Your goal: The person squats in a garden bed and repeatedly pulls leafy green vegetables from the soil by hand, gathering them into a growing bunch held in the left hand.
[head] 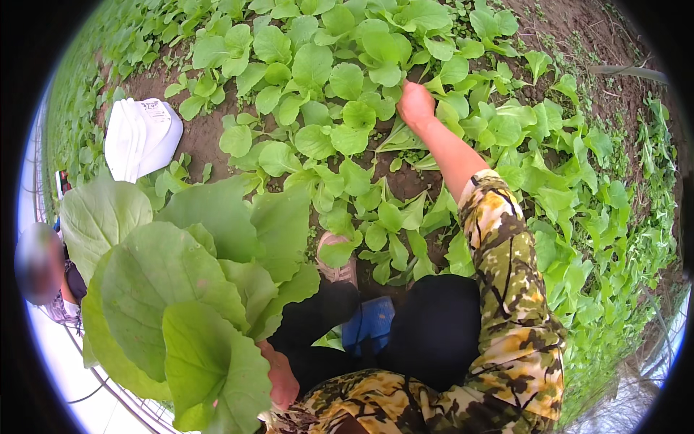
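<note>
In the head view my left hand (279,380) is closed around a bunch of large leafy greens (179,293), whose leaves spread over the lower left. Some roots show just below that hand. My right arm, in a camouflage sleeve, stretches forward into the bed of leafy plants (347,130). There my right hand (416,103) is curled at the base of a plant, its fingertips hidden by leaves. Whether it grips a stem I cannot tell. Pulled or leaning plants (404,135) lie beside that wrist.
A white plastic container (143,138) with writing lies on the soil at the left. A blue object (368,325) is between my legs, near a light shoe (337,260). Another person (70,287) is at the far left edge. A pale pipe (629,71) crosses soil at the upper right.
</note>
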Action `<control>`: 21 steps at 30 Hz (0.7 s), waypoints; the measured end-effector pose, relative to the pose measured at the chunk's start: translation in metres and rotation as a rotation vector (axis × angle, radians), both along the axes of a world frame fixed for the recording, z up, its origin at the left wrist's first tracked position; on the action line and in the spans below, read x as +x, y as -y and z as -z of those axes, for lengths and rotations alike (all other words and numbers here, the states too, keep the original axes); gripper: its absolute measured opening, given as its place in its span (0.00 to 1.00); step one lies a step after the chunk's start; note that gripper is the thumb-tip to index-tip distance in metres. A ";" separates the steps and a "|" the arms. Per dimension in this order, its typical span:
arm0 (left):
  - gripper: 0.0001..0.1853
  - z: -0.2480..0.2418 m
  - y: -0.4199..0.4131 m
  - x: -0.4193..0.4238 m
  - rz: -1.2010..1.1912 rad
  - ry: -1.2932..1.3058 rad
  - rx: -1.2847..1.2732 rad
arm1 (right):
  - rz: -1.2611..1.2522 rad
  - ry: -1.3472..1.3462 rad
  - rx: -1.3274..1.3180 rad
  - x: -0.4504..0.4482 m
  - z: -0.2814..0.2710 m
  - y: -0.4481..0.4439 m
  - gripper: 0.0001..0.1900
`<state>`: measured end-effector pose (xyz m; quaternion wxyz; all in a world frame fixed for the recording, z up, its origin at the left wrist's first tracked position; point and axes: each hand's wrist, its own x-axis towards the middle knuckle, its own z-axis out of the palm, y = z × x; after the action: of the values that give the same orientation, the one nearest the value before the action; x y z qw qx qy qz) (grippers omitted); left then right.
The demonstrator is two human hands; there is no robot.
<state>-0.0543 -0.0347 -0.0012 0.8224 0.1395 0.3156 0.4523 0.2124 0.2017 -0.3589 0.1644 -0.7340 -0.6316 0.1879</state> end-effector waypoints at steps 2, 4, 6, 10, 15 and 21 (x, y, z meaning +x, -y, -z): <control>0.32 0.001 -0.001 0.000 0.017 -0.064 0.038 | 0.358 -0.490 -0.144 0.008 0.007 -0.009 0.10; 0.31 0.002 0.000 -0.001 0.042 -0.085 0.027 | 0.571 -0.917 -0.040 -0.002 -0.002 -0.011 0.12; 0.31 0.006 -0.001 -0.003 0.044 -0.032 -0.002 | 0.547 -0.937 -0.043 -0.006 -0.011 -0.017 0.13; 0.31 0.009 -0.001 -0.004 0.013 0.011 -0.074 | 0.454 -0.869 -0.096 0.003 0.002 -0.038 0.15; 0.31 0.002 0.005 -0.005 -0.017 -0.096 -0.110 | 0.258 -0.655 -0.118 0.004 0.017 -0.039 0.11; 0.31 -0.013 -0.007 0.019 -0.031 -0.284 -0.234 | 0.285 -0.595 0.042 0.028 0.040 -0.035 0.08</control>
<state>-0.0356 -0.0272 0.0119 0.7731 0.1006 0.4811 0.4010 0.2403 0.2369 -0.3987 0.3812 -0.7243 -0.4507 0.3561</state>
